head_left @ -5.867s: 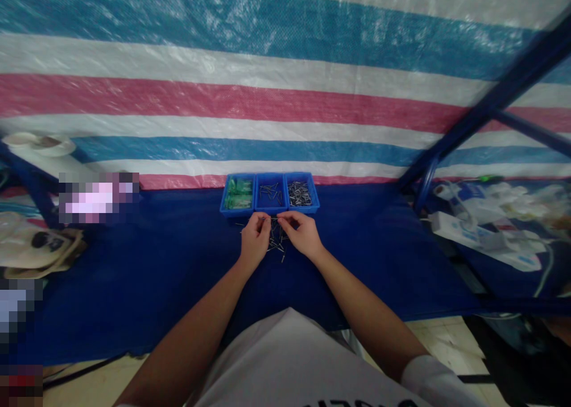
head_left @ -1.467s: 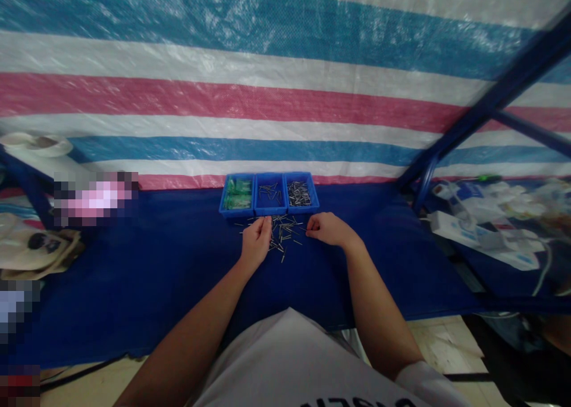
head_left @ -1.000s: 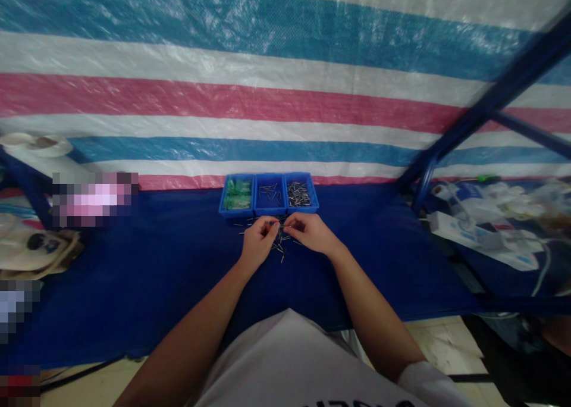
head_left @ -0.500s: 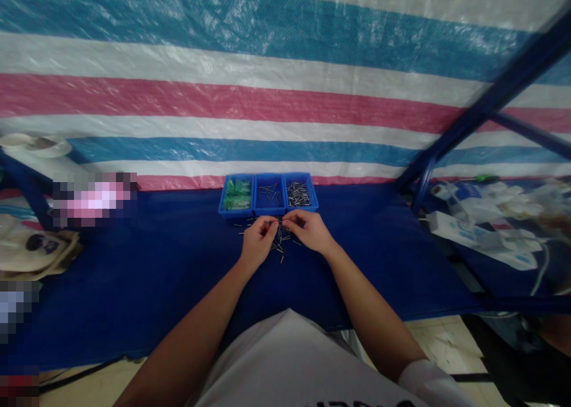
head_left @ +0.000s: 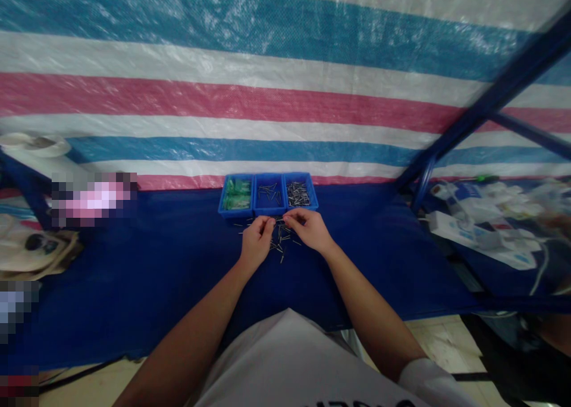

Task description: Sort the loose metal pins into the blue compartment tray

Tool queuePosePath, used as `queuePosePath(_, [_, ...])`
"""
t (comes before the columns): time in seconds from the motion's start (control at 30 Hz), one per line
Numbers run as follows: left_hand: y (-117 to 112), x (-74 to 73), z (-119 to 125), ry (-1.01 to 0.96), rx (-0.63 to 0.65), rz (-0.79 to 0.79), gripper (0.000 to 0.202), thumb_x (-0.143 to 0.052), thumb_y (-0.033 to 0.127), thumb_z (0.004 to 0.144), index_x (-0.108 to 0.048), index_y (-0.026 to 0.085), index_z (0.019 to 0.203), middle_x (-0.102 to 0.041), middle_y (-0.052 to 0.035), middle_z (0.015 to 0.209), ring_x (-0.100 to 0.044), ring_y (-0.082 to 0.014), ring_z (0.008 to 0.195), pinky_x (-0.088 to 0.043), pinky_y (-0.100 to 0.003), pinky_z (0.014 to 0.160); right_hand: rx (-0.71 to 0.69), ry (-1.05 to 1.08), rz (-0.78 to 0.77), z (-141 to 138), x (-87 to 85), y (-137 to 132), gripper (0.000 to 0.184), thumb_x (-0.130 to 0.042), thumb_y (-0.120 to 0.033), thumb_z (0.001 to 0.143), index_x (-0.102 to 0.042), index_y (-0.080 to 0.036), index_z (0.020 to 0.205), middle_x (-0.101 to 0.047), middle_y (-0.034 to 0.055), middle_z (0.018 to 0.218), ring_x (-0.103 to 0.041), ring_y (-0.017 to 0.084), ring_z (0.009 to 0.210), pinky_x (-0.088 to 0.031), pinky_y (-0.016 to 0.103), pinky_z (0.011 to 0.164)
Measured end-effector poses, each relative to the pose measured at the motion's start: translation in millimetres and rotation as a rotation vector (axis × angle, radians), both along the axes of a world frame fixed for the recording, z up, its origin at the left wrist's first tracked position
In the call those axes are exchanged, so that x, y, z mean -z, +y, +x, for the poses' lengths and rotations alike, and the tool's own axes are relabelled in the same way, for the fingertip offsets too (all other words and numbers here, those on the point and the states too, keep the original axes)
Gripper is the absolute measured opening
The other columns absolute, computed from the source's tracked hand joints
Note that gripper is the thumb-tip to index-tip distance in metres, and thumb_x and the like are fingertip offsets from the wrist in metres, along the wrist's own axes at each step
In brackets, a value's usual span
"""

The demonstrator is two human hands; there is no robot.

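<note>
My left hand [head_left: 257,238] is closed in a pinch above the table; what its fingertips hold, if anything, is too small to make out. Facing it, my right hand [head_left: 309,227] pinches a thin metal pin [head_left: 279,219] that shows in the small gap between the two hands. Below and around my fingers, several loose metal pins [head_left: 282,235] lie scattered on the blue surface. Just beyond are three blue bins side by side: the left bin [head_left: 220,207] has green packets, the middle bin [head_left: 269,209] a few pins, the right bin [head_left: 316,204] a heap of pins.
The blue tabletop [head_left: 169,276] extends to both sides. A striped plastic sheet [head_left: 285,103] hangs behind it. To the right stand a blue metal frame [head_left: 482,112] and a white power strip [head_left: 459,231] among plastic bags. A basket [head_left: 57,258] is on the left.
My fingertips have drawn slightly apart, the left ones moving a little left. The bins and the scattered pins look the same.
</note>
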State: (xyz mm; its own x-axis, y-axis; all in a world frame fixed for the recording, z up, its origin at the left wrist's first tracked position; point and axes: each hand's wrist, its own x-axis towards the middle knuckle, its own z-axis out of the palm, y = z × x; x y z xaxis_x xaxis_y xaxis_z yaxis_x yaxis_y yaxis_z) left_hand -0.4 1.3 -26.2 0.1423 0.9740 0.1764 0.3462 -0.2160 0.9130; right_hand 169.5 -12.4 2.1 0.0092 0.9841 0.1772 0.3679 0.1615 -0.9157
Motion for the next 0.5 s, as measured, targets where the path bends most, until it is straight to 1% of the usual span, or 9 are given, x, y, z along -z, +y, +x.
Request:
queuePosePath(0.13, [0.2, 0.0, -0.2, -0.026, -0.011, -0.027, 0.034, -0.046, 0.047, 0.090, -0.064, 0.019, 0.086, -0.051, 0.0044, 0.054, -0.048, -0.0110, 0.050, -0.037, -0.023, 0.053, -0.033, 0.032, -0.009, -2.1, -2.1, -1.2, 0.022, -0.064, -0.037, 0.081, -0.072, -0.018, 0.088, -0.070, 0.0031, 0.077, -0.058, 0.012, 0.061, -0.044, 0.024, 0.059])
queuePosePath(0.27, [0.3, 0.6, 0.2, -0.072, -0.011, -0.051, 0.035, -0.047, 0.049, 0.089, -0.064, 0.019, 0.084, -0.049, 0.0050, 0.051, -0.047, -0.0109, 0.048, -0.037, -0.023, 0.051, -0.049, 0.040, -0.001, -2.9, -3.5, -1.1, 0.020, -0.066, -0.035, 0.080, -0.072, -0.018, 0.088, -0.071, 0.0033, 0.080, -0.059, 0.012, 0.064, -0.045, 0.025, 0.063])
queuePosePath(0.33, [0.1, 0.2, 0.5, -0.096, 0.002, -0.065, 0.034, -0.048, 0.049, 0.089, -0.064, 0.018, 0.086, -0.050, 0.0048, 0.052, -0.048, -0.0108, 0.048, -0.037, -0.023, 0.051, -0.037, 0.044, 0.001, -2.6, -2.5, -0.2, 0.020, -0.066, -0.035, 0.080, -0.072, -0.018, 0.088, -0.072, 0.0031, 0.080, -0.059, 0.013, 0.065, -0.046, 0.025, 0.064])
queuePosePath(0.43, [0.0, -0.6, 1.2, -0.125, 0.023, -0.070, 0.032, -0.051, 0.047, 0.088, -0.063, 0.018, 0.095, -0.054, 0.0045, 0.055, -0.050, -0.0104, 0.049, -0.038, -0.022, 0.051, 0.007, 0.063, -0.009, -1.9, 0.4, 1.8, 0.020, -0.066, -0.035, 0.079, -0.072, -0.018, 0.088, -0.071, 0.0031, 0.080, -0.059, 0.012, 0.063, -0.046, 0.025, 0.063])
queuePosePath(0.5, [0.2, -0.3, 1.5, -0.130, 0.021, -0.062, 0.030, -0.054, 0.045, 0.086, -0.062, 0.019, 0.098, -0.054, 0.0050, 0.055, -0.050, -0.0100, 0.048, -0.037, -0.022, 0.050, 0.030, 0.096, -0.024, -1.4, 2.4, 3.0, 0.021, -0.065, -0.034, 0.079, -0.072, -0.018, 0.089, -0.071, 0.0037, 0.080, -0.059, 0.012, 0.063, -0.046, 0.025, 0.063])
